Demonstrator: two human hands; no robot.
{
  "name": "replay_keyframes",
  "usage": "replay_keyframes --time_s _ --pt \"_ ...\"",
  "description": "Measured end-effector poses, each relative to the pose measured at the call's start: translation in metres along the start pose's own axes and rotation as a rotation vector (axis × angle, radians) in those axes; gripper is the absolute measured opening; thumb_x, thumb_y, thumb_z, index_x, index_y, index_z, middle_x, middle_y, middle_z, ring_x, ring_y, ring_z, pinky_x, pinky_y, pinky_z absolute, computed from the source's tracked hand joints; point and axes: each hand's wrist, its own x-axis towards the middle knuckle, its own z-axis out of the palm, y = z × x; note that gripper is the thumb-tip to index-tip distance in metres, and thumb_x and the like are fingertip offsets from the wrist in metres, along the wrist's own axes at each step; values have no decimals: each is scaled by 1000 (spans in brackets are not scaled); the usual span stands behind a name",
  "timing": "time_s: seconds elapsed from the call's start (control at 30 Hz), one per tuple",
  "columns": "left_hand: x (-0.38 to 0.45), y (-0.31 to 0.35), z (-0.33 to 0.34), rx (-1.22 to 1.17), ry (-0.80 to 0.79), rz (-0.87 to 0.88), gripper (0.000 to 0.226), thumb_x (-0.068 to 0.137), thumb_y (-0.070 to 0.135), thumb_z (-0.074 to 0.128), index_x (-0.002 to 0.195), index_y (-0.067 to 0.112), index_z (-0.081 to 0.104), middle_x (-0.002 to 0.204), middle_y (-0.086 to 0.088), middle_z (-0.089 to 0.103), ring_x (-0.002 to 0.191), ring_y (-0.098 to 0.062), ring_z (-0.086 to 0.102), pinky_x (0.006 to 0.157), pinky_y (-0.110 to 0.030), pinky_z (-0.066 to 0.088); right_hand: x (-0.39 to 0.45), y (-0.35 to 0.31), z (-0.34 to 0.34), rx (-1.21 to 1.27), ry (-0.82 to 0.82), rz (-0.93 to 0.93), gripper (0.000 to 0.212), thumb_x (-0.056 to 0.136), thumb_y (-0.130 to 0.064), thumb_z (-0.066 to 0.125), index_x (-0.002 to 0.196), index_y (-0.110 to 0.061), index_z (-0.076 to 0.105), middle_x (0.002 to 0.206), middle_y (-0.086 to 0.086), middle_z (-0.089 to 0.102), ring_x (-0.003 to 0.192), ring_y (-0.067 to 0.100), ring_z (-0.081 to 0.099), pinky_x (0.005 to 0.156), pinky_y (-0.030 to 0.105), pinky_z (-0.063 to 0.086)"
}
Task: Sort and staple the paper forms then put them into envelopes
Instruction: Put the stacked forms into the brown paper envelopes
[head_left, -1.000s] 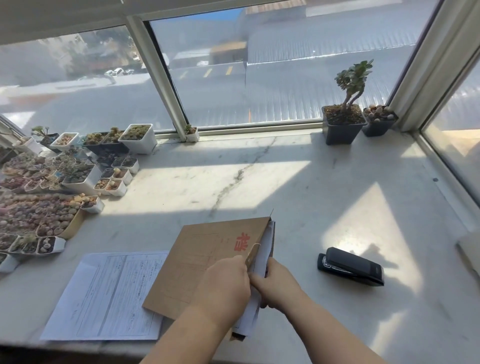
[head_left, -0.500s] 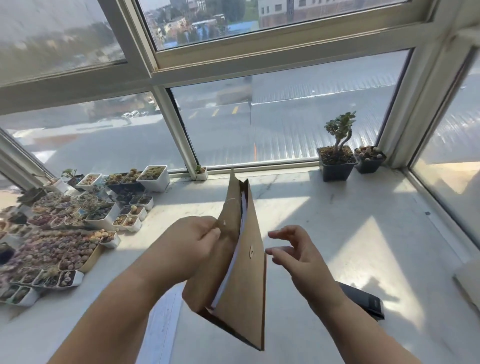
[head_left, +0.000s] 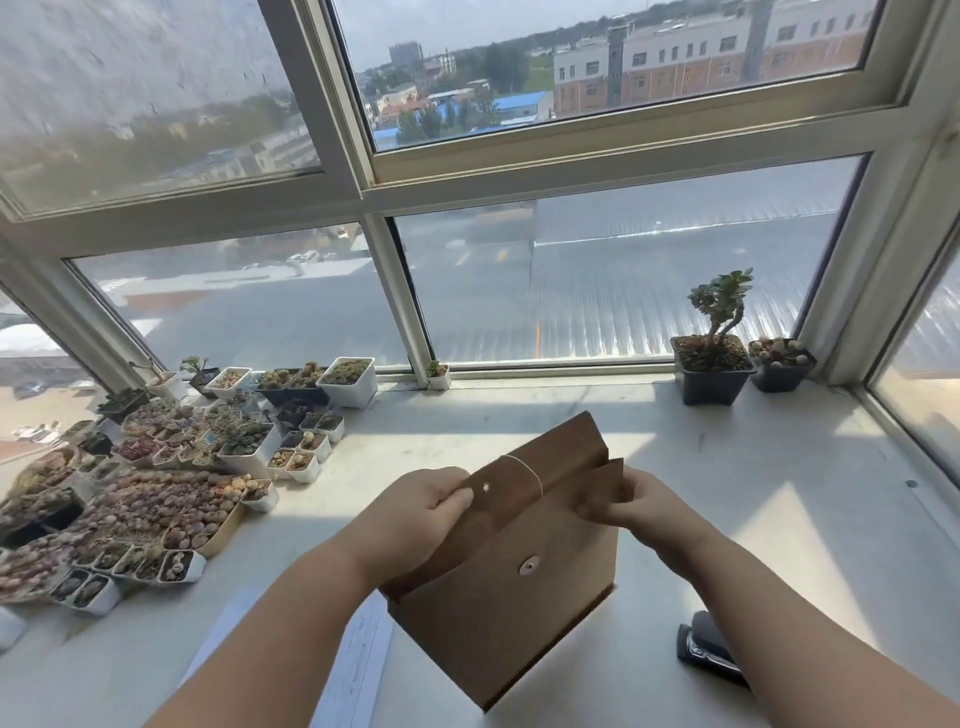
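Above the marble sill (head_left: 727, 519), both hands (left (head_left: 415, 514), right (head_left: 636, 504)) grip the brown envelope (head_left: 514, 571) by its flap.

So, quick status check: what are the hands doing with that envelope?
Left hand and right hand both gripping the brown kraft string-tie envelope, held upright off the sill, flap open. Black stapler idle at right. Nothing blocking.
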Motion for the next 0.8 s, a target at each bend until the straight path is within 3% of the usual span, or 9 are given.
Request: replay_keyframes --time_s 0.13,0.27,0.4,0.57,0.7,0.8 --pt "11 3 -5 133 75 9 17 93 20 51 89 29 65 85 10 66 81 -6 58 74 -25 46 10 -2 4 68 -2 -24 31 66 -16 73 96 -12 72 98 7 75 91 21 71 78 30 54" --pt "21 14 -1 200 157 44 18 92 24 52 99 31 66 90 11 68 86 -10 59 76 -26 46 12 0 4 117 -17 -38 31 67 -15 72 97 -8 69 93 8 75 86 20 71 72 28 55" --pt "32 19 17 212 347 66 12 92 38 55 93 30 64 85 12 68 83 -11 59 71 -26 41 7 3 -1 163 -25 -24 37 70 -16 71 105 -5 67 99 9 75 89 22 72 70 23 55" --pt "43 37 35 48 541 168 12 90 36 62 83 27 64 71 13 64 69 -8 58 65 -24 41 5 7 -8 154 -29 -24 38 72 -19 70 107 -6 67 100 7 75 92 21 71 72 24 55" --pt "38 50 31 -415 482 314 24 92 38 52 84 24 68 79 10 70 76 -9 68 74 -29 55 6 11 -14 174 -20 -21 34 72 -19 68 104 -6 66 94 5 75 86 17 71 69 22 53" --pt "13 43 44 -258 284 385 40 96 48 40 103 25 72 94 17 72 91 -1 68 82 -21 54 10 16 -20 192 -14 -37 31 75 -15 67 105 -10 68 98 4 75 90 15 70 74 23 52"
